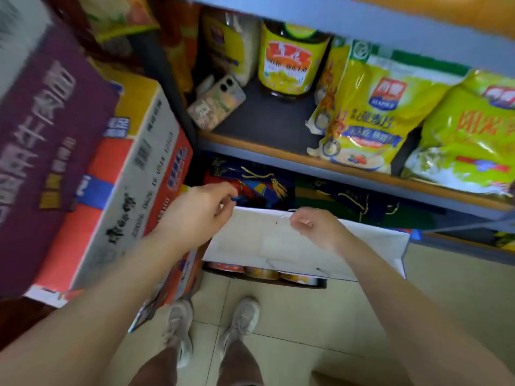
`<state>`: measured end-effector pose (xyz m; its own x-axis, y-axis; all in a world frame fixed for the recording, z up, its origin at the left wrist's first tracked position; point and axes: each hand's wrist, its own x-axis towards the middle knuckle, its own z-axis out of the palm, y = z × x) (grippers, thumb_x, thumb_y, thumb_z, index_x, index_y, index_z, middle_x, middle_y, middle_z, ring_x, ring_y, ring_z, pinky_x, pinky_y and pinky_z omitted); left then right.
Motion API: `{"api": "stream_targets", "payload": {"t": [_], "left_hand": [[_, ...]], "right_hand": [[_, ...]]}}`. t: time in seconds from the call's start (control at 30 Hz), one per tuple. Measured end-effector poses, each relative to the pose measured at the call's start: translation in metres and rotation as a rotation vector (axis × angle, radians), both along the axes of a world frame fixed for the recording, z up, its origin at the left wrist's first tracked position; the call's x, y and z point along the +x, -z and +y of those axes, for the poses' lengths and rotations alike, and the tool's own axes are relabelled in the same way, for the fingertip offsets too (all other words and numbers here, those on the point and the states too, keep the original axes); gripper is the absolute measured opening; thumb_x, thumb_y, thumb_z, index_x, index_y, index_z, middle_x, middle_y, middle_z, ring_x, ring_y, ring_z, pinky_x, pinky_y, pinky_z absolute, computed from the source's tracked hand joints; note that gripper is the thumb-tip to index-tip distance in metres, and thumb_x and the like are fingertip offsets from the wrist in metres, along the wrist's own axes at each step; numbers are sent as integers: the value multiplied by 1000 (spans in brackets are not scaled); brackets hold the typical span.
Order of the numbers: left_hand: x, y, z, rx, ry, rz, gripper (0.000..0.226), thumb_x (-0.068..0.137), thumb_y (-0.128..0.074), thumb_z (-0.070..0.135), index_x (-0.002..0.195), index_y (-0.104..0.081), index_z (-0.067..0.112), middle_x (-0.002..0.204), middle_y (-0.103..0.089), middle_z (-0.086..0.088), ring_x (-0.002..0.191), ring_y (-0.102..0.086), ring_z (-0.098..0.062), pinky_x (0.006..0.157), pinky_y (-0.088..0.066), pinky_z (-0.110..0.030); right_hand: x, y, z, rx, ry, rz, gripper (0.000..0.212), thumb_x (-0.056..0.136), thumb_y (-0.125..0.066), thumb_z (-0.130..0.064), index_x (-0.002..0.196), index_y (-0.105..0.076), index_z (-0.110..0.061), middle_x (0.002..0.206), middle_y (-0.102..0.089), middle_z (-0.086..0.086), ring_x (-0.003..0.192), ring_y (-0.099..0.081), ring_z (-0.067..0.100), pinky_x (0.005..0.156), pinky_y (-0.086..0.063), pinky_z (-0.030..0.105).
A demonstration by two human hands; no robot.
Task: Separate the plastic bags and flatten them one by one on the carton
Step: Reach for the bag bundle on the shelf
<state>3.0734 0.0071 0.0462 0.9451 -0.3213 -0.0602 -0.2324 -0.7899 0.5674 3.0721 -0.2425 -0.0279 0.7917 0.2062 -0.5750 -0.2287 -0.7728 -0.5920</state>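
Observation:
A white carton (362,246) lies flat in front of the lower shelf, above a tray of cans. Thin clear plastic bags (267,243) lie on its top; only their faint creases and edges show. My right hand (315,225) hovers over the carton's far edge and pinches a bit of clear plastic film between thumb and fingers. My left hand (203,210) is at the carton's far left corner, fingertips curled together as if pinching the same thin film, which barely shows there.
Stacked red, white and purple boxes (83,168) crowd the left side. The shelf (267,118) behind holds a phone (217,101), a yellow oil bottle (289,59) and yellow-green food bags (370,115). Dark gift bags (320,196) fill the lower shelf. A tray of cans (264,274) sits under the carton. My feet stand on tiled floor (348,316).

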Motion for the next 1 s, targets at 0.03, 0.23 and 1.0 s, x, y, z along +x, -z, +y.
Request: {"api": "stream_targets", "payload": {"t": [0.03, 0.23, 1.0], "left_hand": [[-3, -25, 3, -10, 3, -25, 20, 87, -58, 14, 107, -62, 11, 79, -60, 1, 65, -55, -18, 62, -52, -38], [-42, -174, 27, -13, 61, -407, 31, 85, -43, 29, 105, -61, 13, 79, -65, 3, 59, -58, -16, 48, -51, -33], [42, -330, 424, -41, -90, -532, 15, 86, -57, 16, 98, -65, 10, 83, -67, -4, 55, -51, -1, 64, -35, -21]], "right_hand": [[2, -34, 3, 24, 0, -42, 11, 92, -54, -19, 96, -65, -15, 94, -62, -3, 75, -55, 9, 75, -43, 27], [0, -202, 60, 174, -6, -329, 8, 92, -54, -18, 90, -61, -22, 79, -65, -5, 64, -59, 6, 67, -47, 21], [63, -382, 453, 178, 72, -880, 11, 91, -54, -19, 83, -61, -21, 78, -61, -8, 79, -57, 13, 70, -40, 28]]}}
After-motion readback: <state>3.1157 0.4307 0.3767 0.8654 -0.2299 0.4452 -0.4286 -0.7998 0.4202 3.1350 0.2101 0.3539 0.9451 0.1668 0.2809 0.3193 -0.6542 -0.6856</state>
